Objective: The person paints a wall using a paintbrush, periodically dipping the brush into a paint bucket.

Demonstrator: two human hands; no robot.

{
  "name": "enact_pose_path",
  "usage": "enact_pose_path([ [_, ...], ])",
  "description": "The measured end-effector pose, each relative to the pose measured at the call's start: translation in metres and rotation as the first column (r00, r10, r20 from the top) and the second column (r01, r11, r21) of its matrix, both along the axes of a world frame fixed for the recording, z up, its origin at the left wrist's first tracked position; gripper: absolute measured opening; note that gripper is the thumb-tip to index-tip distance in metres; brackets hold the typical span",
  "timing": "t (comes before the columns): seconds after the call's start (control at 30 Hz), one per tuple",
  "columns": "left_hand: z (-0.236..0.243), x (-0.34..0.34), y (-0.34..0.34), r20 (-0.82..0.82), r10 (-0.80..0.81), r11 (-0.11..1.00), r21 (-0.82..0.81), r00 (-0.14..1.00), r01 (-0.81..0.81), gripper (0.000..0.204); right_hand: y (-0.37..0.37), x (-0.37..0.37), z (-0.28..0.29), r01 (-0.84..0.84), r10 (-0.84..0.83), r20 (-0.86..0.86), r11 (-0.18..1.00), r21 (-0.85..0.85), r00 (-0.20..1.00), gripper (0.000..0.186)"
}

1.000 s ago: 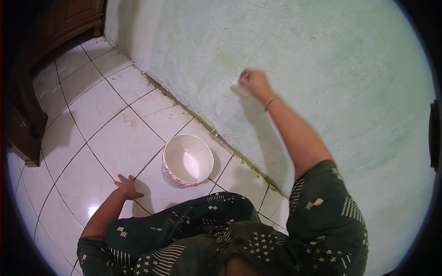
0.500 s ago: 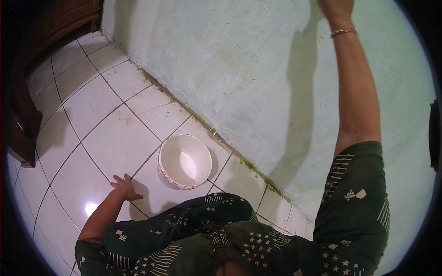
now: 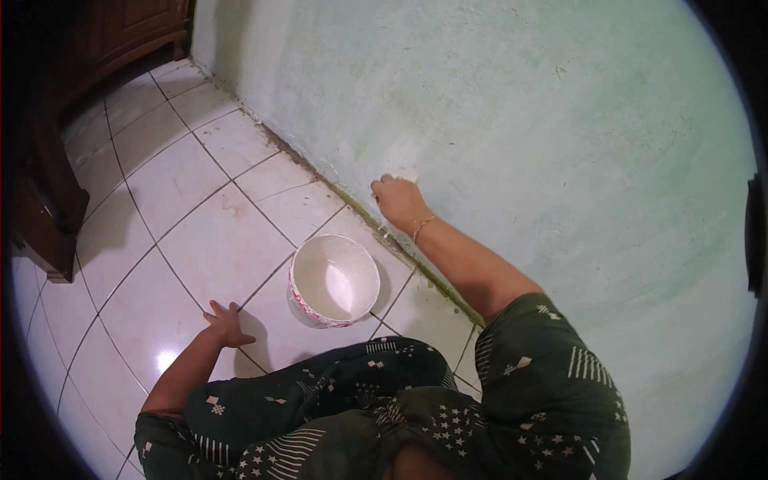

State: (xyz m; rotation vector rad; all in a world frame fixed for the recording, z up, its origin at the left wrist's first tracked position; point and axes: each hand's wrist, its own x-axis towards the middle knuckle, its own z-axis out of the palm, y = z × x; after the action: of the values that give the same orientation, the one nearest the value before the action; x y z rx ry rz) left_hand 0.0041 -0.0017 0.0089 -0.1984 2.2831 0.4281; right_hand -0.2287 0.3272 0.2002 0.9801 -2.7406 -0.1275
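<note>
Low on the wall (image 3: 512, 120), right hand (image 3: 398, 200) presses a pale pad (image 3: 406, 174); left hand (image 3: 226, 322) flat on floor (image 3: 200, 240).

A single head-worn fisheye view looks steeply down from above the person's lap, close over the hands. It faces the pale green wall (image 3: 560, 120) beyond the right hand (image 3: 400, 200) and the tiled floor (image 3: 200, 240) around the left hand (image 3: 226, 324).

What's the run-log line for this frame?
right hand: pressing pale pad on wall, low | left hand: flat on floor | bucket: upright between hands
</note>
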Motion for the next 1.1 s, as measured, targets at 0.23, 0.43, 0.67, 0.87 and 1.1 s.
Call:
enact_pose_path([
  [0.23, 0.003, 0.001, 0.005, 0.023, -0.015, 1.0, -0.006, 1.0, 0.015, 0.119, 0.015, -0.043, 0.062, 0.095, -0.088, 0.038, 0.941, -0.325, 0.995, 0.023],
  [0.43, 0.009, -0.009, 0.015, 0.065, -0.038, 0.997, -0.057, 0.997, 0.042, 0.13, 0.032, -0.044, 0.293, -0.115, -0.018, -0.393, 0.943, -0.313, 0.919, 0.016],
  [0.67, -0.008, -0.012, 0.014, 0.107, -0.046, 0.994, -0.097, 0.993, 0.056, 0.132, 0.02, -0.001, 0.411, -0.118, 0.077, -0.954, 0.992, 0.044, 0.29, 0.015],
  [0.87, 0.001, -0.007, 0.009, 0.063, -0.046, 0.996, -0.071, 0.997, 0.05, 0.133, 0.056, -0.021, 0.233, 0.079, 0.114, -0.85, 0.98, 0.18, 0.515, 0.007],
  [1.1, 0.003, 0.004, 0.001, 0.004, -0.017, 1.0, 0.003, 1.0, 0.017, 0.122, 0.055, 0.04, 0.018, -0.076, 0.107, -0.313, 0.991, 0.109, 0.944, 0.014],
])
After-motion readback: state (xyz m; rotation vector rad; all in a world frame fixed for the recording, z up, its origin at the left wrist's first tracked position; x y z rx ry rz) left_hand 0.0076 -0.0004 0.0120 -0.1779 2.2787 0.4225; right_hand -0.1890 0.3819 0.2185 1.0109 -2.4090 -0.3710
